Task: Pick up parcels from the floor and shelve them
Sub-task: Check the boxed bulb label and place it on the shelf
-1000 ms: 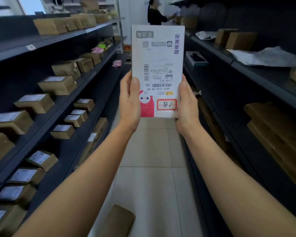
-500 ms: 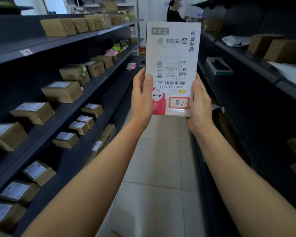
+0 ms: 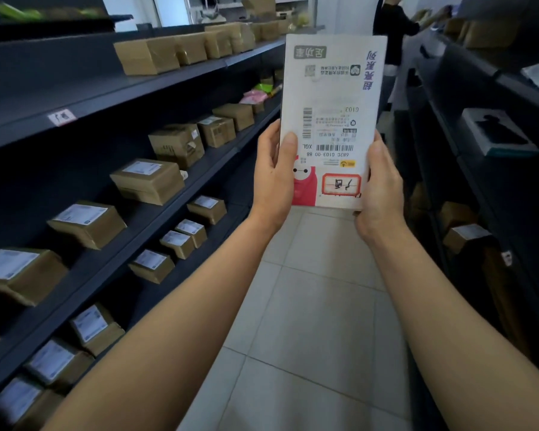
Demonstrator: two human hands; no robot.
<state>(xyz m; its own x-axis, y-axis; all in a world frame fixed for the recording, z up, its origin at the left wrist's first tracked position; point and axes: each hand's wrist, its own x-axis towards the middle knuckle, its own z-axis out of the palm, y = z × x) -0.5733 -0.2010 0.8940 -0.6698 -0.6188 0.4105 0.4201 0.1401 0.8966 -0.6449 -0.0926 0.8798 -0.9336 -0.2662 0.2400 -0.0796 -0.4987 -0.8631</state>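
parcel (image 3: 333,119) frame centre, upright | flat, probably light, slightly flexible | left hand (image 3: 274,178), right hand (image 3: 381,185) clasp its lower side edges | best held there

Both hands (image 3: 327,178) raised, fingers (image 3: 288,144) clasped

Smooth white printed parcel (image 3: 333,98); matt brown cardboard boxes (image 3: 146,180); dark matt shelves (image 3: 106,98); pale smooth floor tiles (image 3: 318,321).

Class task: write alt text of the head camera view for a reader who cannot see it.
Both hands, left hand and right hand, hold a flat white parcel upright, its label upside down, in an aisle between dark shelves stocked with brown boxes.
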